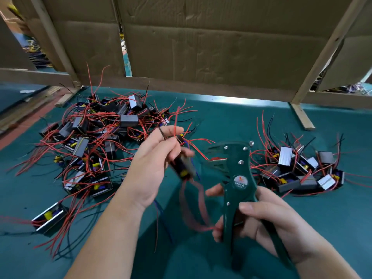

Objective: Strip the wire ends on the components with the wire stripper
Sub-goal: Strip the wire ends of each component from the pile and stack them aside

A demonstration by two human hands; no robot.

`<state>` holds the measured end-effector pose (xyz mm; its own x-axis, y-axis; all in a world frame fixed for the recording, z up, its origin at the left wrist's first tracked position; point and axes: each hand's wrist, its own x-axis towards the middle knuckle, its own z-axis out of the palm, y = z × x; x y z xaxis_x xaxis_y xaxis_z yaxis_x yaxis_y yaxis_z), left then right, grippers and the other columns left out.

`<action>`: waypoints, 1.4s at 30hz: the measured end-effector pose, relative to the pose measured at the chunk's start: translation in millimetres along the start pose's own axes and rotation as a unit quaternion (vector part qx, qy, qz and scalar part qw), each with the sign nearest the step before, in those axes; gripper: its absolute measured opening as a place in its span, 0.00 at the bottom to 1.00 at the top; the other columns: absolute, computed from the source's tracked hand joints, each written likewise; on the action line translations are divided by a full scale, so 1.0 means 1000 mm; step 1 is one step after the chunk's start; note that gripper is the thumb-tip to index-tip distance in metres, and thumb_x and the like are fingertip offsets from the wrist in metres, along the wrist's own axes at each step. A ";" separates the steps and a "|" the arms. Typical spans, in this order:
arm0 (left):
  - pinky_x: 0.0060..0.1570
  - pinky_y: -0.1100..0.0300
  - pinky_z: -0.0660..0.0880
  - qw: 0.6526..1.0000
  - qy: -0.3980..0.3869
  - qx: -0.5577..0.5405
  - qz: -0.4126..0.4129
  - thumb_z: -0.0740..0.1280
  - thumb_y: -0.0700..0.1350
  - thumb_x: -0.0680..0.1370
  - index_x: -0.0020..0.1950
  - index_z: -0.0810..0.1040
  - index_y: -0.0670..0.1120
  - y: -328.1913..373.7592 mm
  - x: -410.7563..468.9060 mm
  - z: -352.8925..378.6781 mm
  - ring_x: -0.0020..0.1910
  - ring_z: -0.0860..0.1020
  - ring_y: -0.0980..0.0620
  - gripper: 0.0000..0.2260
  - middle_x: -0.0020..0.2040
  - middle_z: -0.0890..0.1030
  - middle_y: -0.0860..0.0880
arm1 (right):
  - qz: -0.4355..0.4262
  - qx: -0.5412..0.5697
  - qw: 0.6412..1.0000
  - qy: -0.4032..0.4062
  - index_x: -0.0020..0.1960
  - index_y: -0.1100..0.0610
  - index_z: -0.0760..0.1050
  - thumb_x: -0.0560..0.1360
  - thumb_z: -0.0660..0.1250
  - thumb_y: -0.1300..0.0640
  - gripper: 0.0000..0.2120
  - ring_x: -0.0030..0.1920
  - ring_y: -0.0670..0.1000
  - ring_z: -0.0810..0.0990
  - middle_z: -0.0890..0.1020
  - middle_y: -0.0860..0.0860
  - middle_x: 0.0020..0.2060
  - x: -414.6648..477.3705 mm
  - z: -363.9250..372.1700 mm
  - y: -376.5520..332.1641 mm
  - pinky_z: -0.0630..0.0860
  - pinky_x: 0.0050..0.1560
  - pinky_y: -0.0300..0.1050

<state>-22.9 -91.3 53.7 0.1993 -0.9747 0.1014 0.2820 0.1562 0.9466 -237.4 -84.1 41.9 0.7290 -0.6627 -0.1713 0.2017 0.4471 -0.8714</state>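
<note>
Left hand (pixel 153 158) pinching wires of a blurred component (pixel 184 166), right hand (pixel 267 222) gripping green wire stripper (pixel 237 178) upright, big component pile (pixel 94 137) far left, smaller pile (pixel 302 170) right, teal mat (pixel 231 117), cardboard wall (pixel 201 47) behind.

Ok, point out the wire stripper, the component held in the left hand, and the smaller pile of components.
wire stripper (pixel 239 182), head view, on its round label.
held component (pixel 180 166), head view, on its blurred black body.
smaller pile of components (pixel 285 156), head view, on a silver-faced block at its top.
</note>
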 end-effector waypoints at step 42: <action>0.24 0.68 0.57 0.993 -0.004 0.076 0.087 0.74 0.44 0.68 0.38 0.85 0.50 -0.002 -0.013 0.016 0.22 0.60 0.57 0.01 0.24 0.72 0.55 | -0.039 0.028 0.999 0.008 0.52 0.63 0.79 0.65 0.77 0.49 0.22 0.34 0.64 0.80 0.79 0.63 0.36 0.001 0.009 0.006 0.76 0.40 0.61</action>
<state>-40.6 -81.5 55.7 0.2257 -0.9365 0.2685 0.0981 0.2961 0.9501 -229.5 -76.9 40.4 0.6996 -0.7057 -0.1123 0.2935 0.4271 -0.8553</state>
